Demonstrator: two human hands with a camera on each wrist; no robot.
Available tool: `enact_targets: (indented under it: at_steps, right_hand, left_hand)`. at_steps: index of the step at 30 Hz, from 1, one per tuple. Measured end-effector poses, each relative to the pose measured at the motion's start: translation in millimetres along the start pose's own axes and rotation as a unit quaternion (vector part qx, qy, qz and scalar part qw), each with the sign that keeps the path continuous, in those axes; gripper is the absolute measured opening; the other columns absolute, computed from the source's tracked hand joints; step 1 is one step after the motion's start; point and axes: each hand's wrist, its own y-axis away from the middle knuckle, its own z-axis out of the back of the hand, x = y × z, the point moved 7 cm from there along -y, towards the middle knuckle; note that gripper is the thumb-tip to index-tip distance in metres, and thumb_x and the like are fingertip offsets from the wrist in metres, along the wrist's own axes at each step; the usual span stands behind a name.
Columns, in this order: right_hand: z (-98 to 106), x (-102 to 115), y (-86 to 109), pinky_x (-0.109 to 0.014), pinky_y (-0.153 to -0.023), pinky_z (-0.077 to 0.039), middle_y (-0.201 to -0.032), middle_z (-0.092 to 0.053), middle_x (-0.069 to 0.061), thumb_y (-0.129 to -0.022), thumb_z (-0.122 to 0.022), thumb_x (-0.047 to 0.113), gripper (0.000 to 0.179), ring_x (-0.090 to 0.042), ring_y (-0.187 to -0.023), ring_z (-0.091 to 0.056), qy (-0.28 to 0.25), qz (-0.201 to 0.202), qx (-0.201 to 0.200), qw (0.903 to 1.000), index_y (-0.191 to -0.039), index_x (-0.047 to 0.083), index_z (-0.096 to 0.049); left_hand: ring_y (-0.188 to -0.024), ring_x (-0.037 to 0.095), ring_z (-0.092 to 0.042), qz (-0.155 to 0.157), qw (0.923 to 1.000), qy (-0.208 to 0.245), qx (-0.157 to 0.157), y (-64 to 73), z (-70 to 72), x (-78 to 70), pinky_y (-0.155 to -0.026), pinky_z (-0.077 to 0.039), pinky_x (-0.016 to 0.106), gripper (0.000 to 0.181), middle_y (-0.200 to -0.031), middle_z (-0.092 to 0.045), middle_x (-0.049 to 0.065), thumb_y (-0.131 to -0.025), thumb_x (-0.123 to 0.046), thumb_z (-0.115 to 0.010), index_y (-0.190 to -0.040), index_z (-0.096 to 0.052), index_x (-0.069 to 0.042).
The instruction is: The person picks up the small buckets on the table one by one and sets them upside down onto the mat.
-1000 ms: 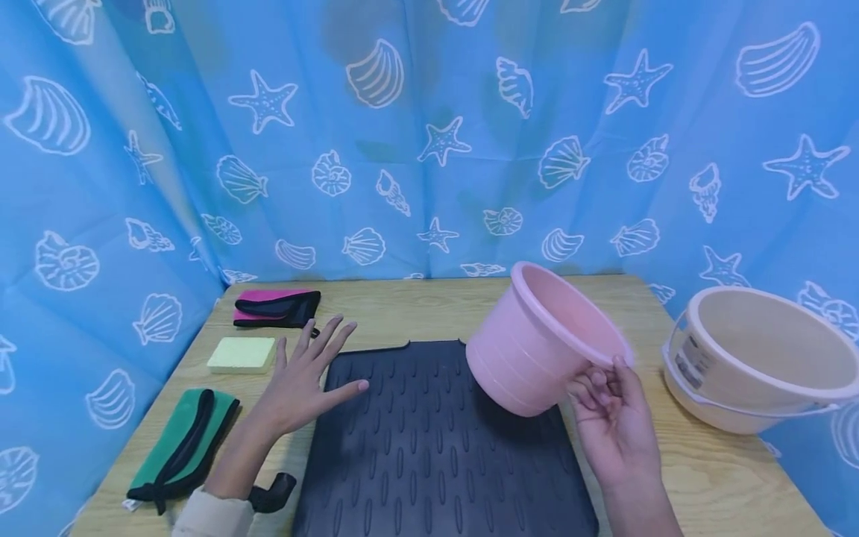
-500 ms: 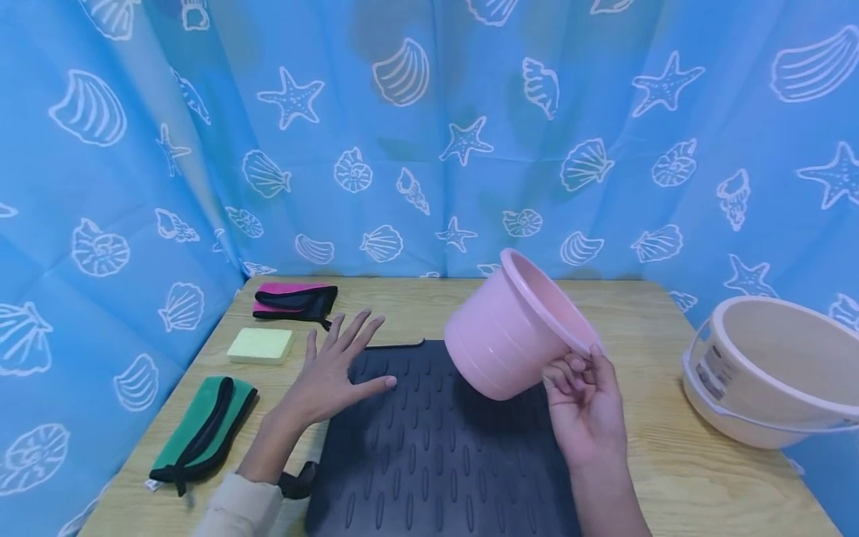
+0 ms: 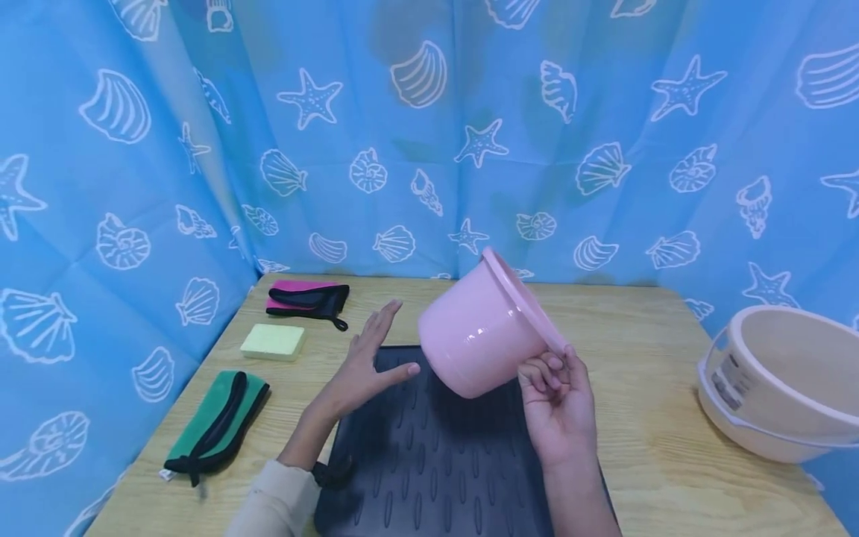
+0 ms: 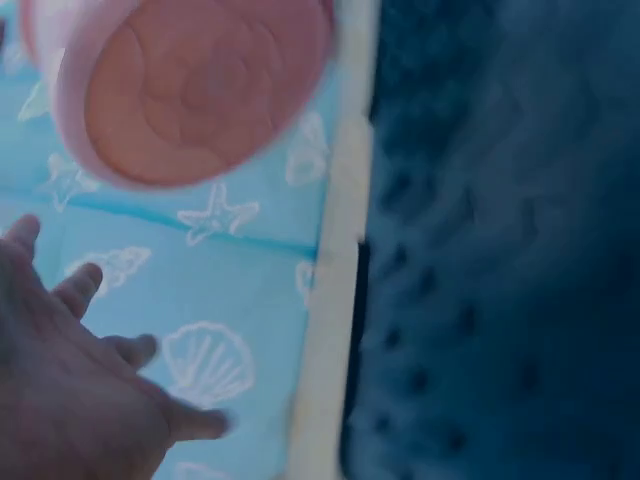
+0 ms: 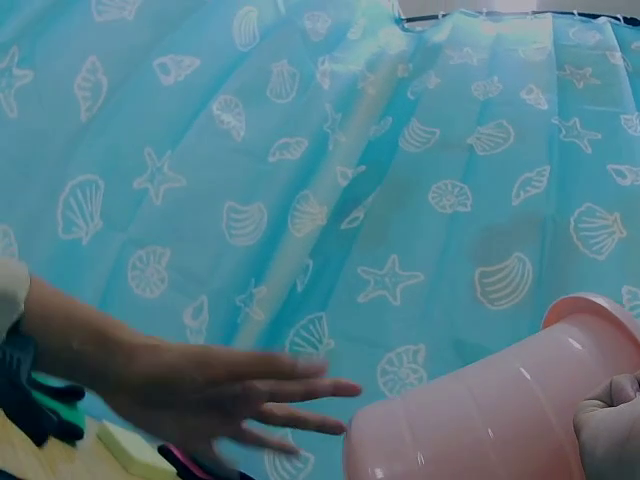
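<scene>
A pink plastic bucket [image 3: 470,335] is held tilted above the black ridged mat [image 3: 436,477], its mouth turned to the right and its base toward the left. My right hand [image 3: 560,406] grips the bucket's rim at the lower right, fingers curled over the edge. To the left of the base, my left hand [image 3: 365,373] is spread with thumb and fingers extended, apart from the bucket. In the left wrist view the round base of the bucket [image 4: 205,90] faces the left hand [image 4: 80,370]. The right wrist view has the left hand's fingertips [image 5: 325,390] near the bucket's base.
A beige bucket [image 3: 751,388] with a handle stands at the right of the wooden table [image 3: 658,477]. Along the left lie a pink-and-black cloth item [image 3: 305,297], a pale yellow sponge [image 3: 271,341] and a green-and-black cloth item [image 3: 218,421]. A blue shell-print curtain [image 3: 429,134] surrounds the table.
The right hand has carried the pink bucket leftward, tipping its mouth further to the right. The left hand has moved in toward the bucket's base. The head view has shifted slightly.
</scene>
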Motion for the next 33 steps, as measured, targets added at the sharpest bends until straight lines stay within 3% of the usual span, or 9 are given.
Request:
enact_targets:
  at_steps: [4, 9, 13, 16, 20, 21, 23, 29, 33]
  right_hand:
    - [5.4, -8.8, -3.7, -0.03, -0.064, -0.02, -0.078, -0.047, -0.011, -0.103, -0.056, 0.01, 0.019, -0.02, -0.062, -0.033, -0.026, -0.002, -0.012, 0.9996, -0.091, 0.005, -0.043]
    - [12.5, -20.9, -5.7, -0.03, -0.063, -0.021, -0.076, -0.047, -0.01, -0.101, -0.059, 0.009, 0.02, -0.02, -0.062, -0.033, -0.042, -0.006, -0.032, 0.9986, -0.09, 0.009, -0.042]
    - [17.8, -30.8, -6.5, -0.03, -0.063, -0.02, -0.076, -0.046, -0.01, -0.102, -0.058, 0.009, 0.021, -0.02, -0.061, -0.032, -0.053, -0.018, -0.037, 0.9977, -0.089, 0.009, -0.042]
    - [21.8, -38.4, -7.9, -0.029, -0.064, -0.019, -0.077, -0.046, -0.01, -0.102, -0.056, 0.009, 0.019, -0.019, -0.061, -0.031, -0.067, -0.033, -0.035, 0.9966, -0.09, 0.008, -0.042]
    - [24.6, -46.3, -9.5, -0.028, -0.064, -0.019, -0.078, -0.046, -0.01, -0.103, -0.056, 0.01, 0.017, -0.019, -0.062, -0.031, -0.065, -0.042, -0.031, 0.9965, -0.093, 0.008, -0.042]
    - [24.6, -47.1, -9.4, -0.028, -0.064, -0.019, -0.078, -0.047, -0.01, -0.103, -0.056, 0.01, 0.017, -0.019, -0.062, -0.031, -0.062, -0.042, -0.029, 0.9968, -0.093, 0.009, -0.042]
    - [24.7, -48.1, -9.2, -0.028, -0.064, -0.02, -0.078, -0.047, -0.009, -0.103, -0.057, 0.01, 0.017, -0.019, -0.063, -0.032, -0.059, -0.042, -0.027, 0.997, -0.094, 0.009, -0.042]
    - [30.4, -51.0, -8.7, -0.027, -0.064, -0.023, -0.081, -0.048, -0.008, -0.102, -0.059, 0.011, 0.015, -0.018, -0.064, -0.034, -0.05, -0.052, -0.042, 0.9965, -0.099, 0.008, -0.045]
    - [37.9, -53.8, -8.4, -0.025, -0.063, -0.03, -0.089, -0.051, -0.006, -0.1, -0.064, 0.017, 0.018, -0.016, -0.066, -0.04, 0.016, -0.055, -0.073, 0.9957, -0.104, 0.01, -0.049]
  left_hand:
    - [-0.152, 0.027, -0.005, 0.0, 0.9911, 0.133, -0.013, -4.5, -5.0, 4.0, -0.111, -0.01, 0.072, 0.099, -0.166, -0.008, -0.008, -0.084, -0.062, -0.069, -0.16, -0.009, -0.041]
    - [-0.151, 0.032, -0.008, -0.017, 0.9796, 0.2, -0.004, -6.9, -14.7, 7.4, -0.114, -0.016, 0.066, 0.107, -0.166, -0.005, -0.002, -0.081, -0.06, -0.074, -0.16, -0.006, -0.04]
    - [-0.15, 0.033, -0.016, -0.018, 0.9585, 0.284, 0.008, -6.7, -22.3, 9.8, -0.11, -0.03, 0.063, 0.111, -0.166, -0.004, -0.004, -0.079, -0.052, -0.079, -0.16, -0.003, -0.042]
    - [-0.146, 0.034, -0.024, -0.02, 0.932, 0.362, -0.005, -8.2, -26.4, 9.5, -0.108, -0.035, 0.06, 0.113, -0.164, -0.009, -0.004, -0.078, -0.049, -0.08, -0.158, 0.0, -0.047]
    - [-0.144, 0.031, -0.024, -0.036, 0.8806, 0.471, -0.041, -10.6, -32.1, 7.7, -0.112, -0.034, 0.051, 0.116, -0.164, -0.006, -0.005, -0.079, -0.042, -0.081, -0.156, 0.005, -0.05]
    - [-0.144, 0.031, -0.024, -0.039, 0.8713, 0.487, -0.047, -10.8, -33.9, 7.7, -0.111, -0.035, 0.049, 0.117, -0.164, -0.007, -0.004, -0.079, -0.039, -0.081, -0.156, 0.007, -0.05]
    - [-0.142, 0.031, -0.026, -0.04, 0.8608, 0.505, -0.051, -10.3, -36.6, 8.9, -0.11, -0.037, 0.046, 0.119, -0.163, -0.01, 0.0, -0.08, -0.034, -0.081, -0.156, 0.008, -0.05]
    - [-0.134, 0.032, -0.034, -0.026, 0.8675, 0.492, -0.071, -6.7, -35.9, 17.5, -0.105, -0.042, 0.045, 0.106, -0.153, -0.028, 0.008, -0.082, -0.023, -0.074, -0.157, -0.003, -0.049]
    - [-0.134, 0.032, -0.037, -0.017, 0.8749, 0.474, -0.097, -4.4, -27.6, 22.7, -0.104, -0.044, 0.044, 0.099, -0.153, -0.032, 0.007, -0.083, -0.017, -0.069, -0.158, -0.01, -0.043]
